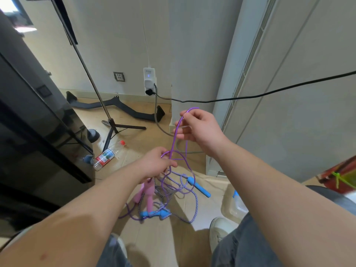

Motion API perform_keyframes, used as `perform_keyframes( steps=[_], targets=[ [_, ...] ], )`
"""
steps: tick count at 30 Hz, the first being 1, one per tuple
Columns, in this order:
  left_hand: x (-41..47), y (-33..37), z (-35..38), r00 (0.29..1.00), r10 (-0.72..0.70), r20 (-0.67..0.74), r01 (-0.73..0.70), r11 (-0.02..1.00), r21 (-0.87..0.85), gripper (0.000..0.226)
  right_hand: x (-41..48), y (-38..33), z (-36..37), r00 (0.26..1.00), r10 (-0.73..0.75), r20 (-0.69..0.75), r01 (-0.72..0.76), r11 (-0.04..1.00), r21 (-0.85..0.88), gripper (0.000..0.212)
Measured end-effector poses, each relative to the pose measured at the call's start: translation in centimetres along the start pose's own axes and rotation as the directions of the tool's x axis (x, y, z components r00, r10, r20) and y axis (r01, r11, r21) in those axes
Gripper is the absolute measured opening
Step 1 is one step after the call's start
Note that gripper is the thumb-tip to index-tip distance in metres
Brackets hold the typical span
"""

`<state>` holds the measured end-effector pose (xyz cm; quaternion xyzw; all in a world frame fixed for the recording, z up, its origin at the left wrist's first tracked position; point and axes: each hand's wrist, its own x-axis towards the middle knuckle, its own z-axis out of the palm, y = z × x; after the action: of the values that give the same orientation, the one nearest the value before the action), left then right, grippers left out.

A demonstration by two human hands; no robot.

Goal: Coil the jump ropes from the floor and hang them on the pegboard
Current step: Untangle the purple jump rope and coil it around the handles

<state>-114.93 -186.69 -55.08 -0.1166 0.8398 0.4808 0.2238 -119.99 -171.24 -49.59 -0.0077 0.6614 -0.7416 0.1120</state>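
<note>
A purple jump rope [176,135] runs between both hands. My right hand [200,128] pinches a raised loop of it near chest height. Lower and to the left, my left hand [156,162] grips gathered strands of the same rope, and its pink handles [147,191] dangle below that hand. The rope's slack trails down to the floor. There a striped blue-and-white jump rope [192,207] lies tangled, with one blue handle [199,186] to the right and another blue handle [154,213] lower down. No pegboard is in view.
A plastic bottle [107,155] lies on the wooden floor left of the ropes. A tripod stand [113,124] and a black bar [115,106] sit by the wall. A black cable [269,94] hangs across at right. Dark furniture [38,122] fills the left; my shoes [219,232] stand below.
</note>
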Motion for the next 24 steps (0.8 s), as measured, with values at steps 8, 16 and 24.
perform_keyframes(
  steps=[8, 16, 24],
  targets=[
    [0.3, 1.0, -1.3, 0.977, 0.125, -0.172, -0.163, 0.96, -0.227, 0.025, 0.1, 2.4, -0.2, 0.954, 0.289, 0.087, -0.235, 0.893, -0.384, 0.014],
    [-0.9, 2.7, -2.5, 0.948, 0.207, -0.24, -0.305, 0.803, -0.513, 0.008, -0.8, 4.6, 0.4, 0.832, 0.455, 0.318, -0.153, 0.739, -0.656, 0.03],
    [-0.6, 2.9, -3.5, 0.955, 0.067, -0.29, -0.241, 0.748, -0.619, 0.005, -0.9, 4.5, 0.9, 0.891, 0.315, 0.327, -0.032, 0.761, -0.648, 0.013]
  ],
)
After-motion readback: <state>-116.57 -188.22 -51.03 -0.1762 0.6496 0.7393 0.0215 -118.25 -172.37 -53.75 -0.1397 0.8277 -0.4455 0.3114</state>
